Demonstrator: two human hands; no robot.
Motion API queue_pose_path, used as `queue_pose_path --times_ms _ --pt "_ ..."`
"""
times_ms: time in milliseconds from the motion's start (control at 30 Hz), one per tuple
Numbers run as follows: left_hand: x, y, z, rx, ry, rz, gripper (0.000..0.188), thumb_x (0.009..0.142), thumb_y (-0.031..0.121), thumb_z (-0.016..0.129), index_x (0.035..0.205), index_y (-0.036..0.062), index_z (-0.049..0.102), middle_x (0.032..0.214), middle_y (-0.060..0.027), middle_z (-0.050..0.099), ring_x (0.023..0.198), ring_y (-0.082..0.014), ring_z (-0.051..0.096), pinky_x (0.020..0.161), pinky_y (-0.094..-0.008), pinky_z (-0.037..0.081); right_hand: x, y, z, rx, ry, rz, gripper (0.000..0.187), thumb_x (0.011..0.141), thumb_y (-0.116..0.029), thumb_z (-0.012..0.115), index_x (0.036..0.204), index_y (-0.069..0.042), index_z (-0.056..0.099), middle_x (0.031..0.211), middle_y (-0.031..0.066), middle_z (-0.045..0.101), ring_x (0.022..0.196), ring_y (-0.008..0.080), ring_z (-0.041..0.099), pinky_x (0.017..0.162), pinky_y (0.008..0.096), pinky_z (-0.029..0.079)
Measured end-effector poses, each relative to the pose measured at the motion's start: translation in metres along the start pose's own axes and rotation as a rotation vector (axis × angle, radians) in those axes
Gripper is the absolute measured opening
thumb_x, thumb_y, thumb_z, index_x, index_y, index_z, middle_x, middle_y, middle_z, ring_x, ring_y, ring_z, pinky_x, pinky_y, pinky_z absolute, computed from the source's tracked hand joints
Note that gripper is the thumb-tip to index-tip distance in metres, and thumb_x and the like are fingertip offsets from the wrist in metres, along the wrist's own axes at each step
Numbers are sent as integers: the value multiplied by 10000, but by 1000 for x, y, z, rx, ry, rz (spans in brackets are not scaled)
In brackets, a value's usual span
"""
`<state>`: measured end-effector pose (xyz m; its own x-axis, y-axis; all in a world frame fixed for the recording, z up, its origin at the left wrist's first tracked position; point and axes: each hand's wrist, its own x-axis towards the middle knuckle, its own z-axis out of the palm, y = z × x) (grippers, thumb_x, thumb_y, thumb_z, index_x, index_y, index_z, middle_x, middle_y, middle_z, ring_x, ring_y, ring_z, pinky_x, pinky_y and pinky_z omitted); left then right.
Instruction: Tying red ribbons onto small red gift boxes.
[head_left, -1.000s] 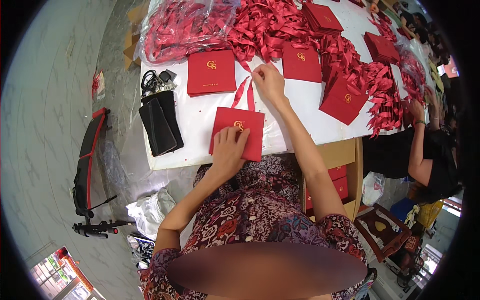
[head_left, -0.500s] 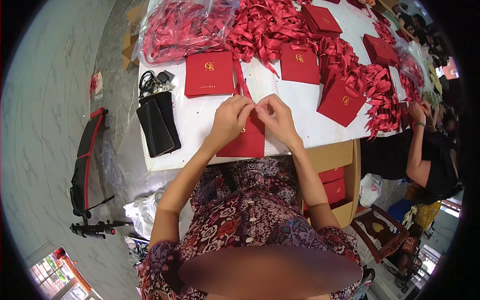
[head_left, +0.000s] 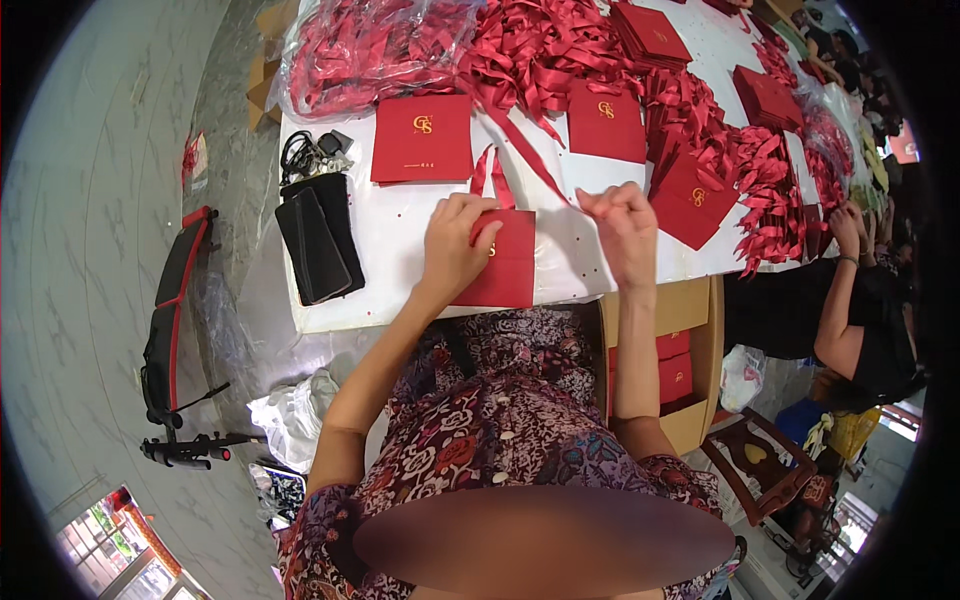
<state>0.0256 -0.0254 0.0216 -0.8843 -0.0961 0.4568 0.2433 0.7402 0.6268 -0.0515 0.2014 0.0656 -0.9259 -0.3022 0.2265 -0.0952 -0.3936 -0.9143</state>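
Observation:
A small red paper bag (head_left: 512, 262) lies flat at the table's near edge, with a red ribbon loop standing up from its top. My left hand (head_left: 457, 248) is closed on the bag's upper left part, the thumb over its front and partly covering a gold mark. To the right of the bag, my right hand (head_left: 625, 235) is raised above the table and pinches the end of a red ribbon (head_left: 530, 155). That ribbon stretches slantwise back to the ribbon heap (head_left: 535, 50). Just beyond my left hand rests a stack of red bags (head_left: 421, 138).
A clear plastic sack of ribbons (head_left: 375, 55) sits at the back left. Black pouches (head_left: 318, 240) and cables lie at the left. More red bags (head_left: 607, 122) and ribbon bundles are on the right. Below the edge is a cardboard box (head_left: 685, 430). A co-worker's arm (head_left: 838, 300) is at far right.
My right hand has left the bag's top and moved right, drawing a ribbon out from the heap. My left hand stays at the bag, whose ribbon loop now shows.

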Motion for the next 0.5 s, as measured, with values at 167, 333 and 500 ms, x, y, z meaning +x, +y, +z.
queue_pose_path --times_ms 167,333,500 --pt "-4 -3 -1 191 -134 -13 491 703 188 820 1156 82 662 1133 -75 598 1040 -285 528 858 -419 398 -2 -18 -17 380 -375 89 81 928 -87 649 947 -22 605 848 64 592 826 193 619 856 359 522" --pt "-3 -2 3 225 -176 35 485 696 179 821 1140 86 648 1083 -67 585 1021 -276 509 851 -427 372 -3 5 12 -506 -326 198 161 893 -106 692 1014 -4 720 905 74 645 817 173 630 758 297 499" --pt "6 1 5 184 -195 20 397 674 120 820 1016 96 619 989 -52 598 972 -272 522 845 -409 365 -16 50 37 -842 -113 278 113 878 -91 692 942 -9 647 871 126 677 757 235 659 689 318 520"
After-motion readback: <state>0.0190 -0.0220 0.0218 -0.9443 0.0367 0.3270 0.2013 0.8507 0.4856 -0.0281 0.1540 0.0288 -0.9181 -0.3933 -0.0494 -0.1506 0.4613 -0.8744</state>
